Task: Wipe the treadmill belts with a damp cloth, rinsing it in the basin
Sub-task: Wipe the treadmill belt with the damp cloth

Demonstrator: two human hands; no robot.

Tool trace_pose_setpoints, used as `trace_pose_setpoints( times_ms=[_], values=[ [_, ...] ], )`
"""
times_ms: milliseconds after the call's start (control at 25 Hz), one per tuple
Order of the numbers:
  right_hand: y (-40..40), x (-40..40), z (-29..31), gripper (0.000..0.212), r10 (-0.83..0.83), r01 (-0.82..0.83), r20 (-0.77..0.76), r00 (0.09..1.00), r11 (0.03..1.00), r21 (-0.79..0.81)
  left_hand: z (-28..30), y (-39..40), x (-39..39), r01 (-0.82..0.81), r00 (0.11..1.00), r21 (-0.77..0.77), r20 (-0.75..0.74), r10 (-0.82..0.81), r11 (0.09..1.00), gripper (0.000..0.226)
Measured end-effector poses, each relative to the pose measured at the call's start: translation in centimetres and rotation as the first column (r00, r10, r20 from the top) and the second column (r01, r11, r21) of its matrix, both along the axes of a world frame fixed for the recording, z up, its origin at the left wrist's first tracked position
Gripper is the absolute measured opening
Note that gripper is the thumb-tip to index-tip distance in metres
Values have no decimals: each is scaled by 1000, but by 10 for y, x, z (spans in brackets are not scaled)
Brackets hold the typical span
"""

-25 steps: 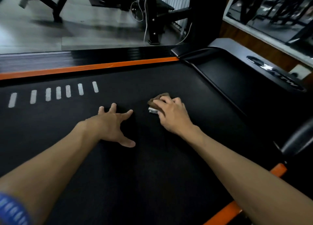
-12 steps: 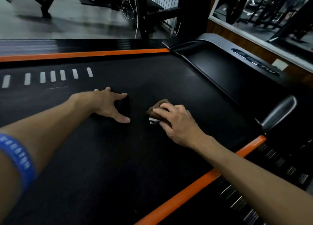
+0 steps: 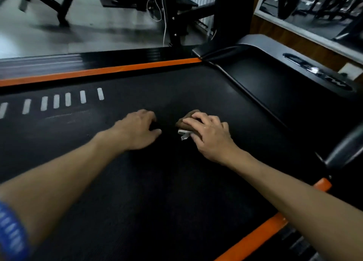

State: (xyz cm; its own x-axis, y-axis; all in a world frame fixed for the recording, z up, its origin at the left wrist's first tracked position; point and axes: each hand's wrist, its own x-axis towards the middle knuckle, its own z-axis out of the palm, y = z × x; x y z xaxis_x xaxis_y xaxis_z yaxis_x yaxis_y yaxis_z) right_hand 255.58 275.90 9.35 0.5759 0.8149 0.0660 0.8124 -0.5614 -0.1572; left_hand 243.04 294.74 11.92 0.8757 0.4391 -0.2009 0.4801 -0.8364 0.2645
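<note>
The black treadmill belt (image 3: 157,192) fills most of the view. A small bunched brown cloth (image 3: 185,121) with a white tag lies on it near the middle. My right hand (image 3: 210,135) lies over the cloth, fingers bent across its top and thumb at its side, holding it down on the belt. Just to the left, my left hand (image 3: 137,131) rests on the bare belt with bent fingers and holds nothing. A narrow gap separates the two hands. No basin is in view.
Orange side rails run along the far edge (image 3: 98,72) and the near right edge (image 3: 255,235). The black motor cover (image 3: 275,80) rises at the right, with a dark handle (image 3: 345,148) below it. Several white stripes (image 3: 57,101) mark the belt at left. Black equipment frames (image 3: 172,15) stand on the floor beyond.
My left hand has drawn its splayed fingers in and now sits closer to the cloth. My right hand has slid the cloth a little over the belt. The camera has shifted.
</note>
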Motion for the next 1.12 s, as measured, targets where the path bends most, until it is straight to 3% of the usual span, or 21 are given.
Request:
trace_pose_setpoints(
  times_ms=[120,240,360,600,680,760,800,880,920,1000,1040,1120],
  values=[
    [7,33,-4,44,-87,87,32,996,996,8,-13,-22,29,21,998,11,-51,-21,1000,70],
    [13,58,-3,44,-115,114,28,993,993,15,-1,-26,57,30,980,79,-197,-14,996,101],
    [23,81,-2,45,-75,75,39,996,997,-3,15,-14,82,33,930,35,-367,-18,999,125],
    [71,181,7,42,-75,84,127,989,994,-67,11,-11,95,32,912,-18,-408,-37,999,133],
    [87,212,5,38,-230,241,177,957,969,-44,10,-8,96,29,918,-30,-395,-38,999,134],
    [114,219,4,34,-464,465,136,875,885,24,9,-8,97,32,919,-28,-392,-40,999,134],
    [132,211,4,34,-500,499,112,859,866,39,8,-8,97,34,920,-26,-389,-41,999,134],
    [163,188,3,36,-348,342,80,934,936,81,8,-8,96,35,925,-30,-376,-44,999,134],
    [171,180,1,37,-180,174,52,982,980,95,8,-8,95,35,927,-34,-371,-45,999,133],
    [168,185,-1,39,140,-139,-6,990,985,107,7,-6,95,45,928,-29,-369,-52,999,133],
    [161,201,-1,41,207,-207,6,978,972,108,7,-6,96,47,928,-25,-369,-53,999,134],
    [145,240,-3,42,106,-113,107,989,992,61,6,-5,96,49,927,-23,-370,-55,999,134]
  ],
)
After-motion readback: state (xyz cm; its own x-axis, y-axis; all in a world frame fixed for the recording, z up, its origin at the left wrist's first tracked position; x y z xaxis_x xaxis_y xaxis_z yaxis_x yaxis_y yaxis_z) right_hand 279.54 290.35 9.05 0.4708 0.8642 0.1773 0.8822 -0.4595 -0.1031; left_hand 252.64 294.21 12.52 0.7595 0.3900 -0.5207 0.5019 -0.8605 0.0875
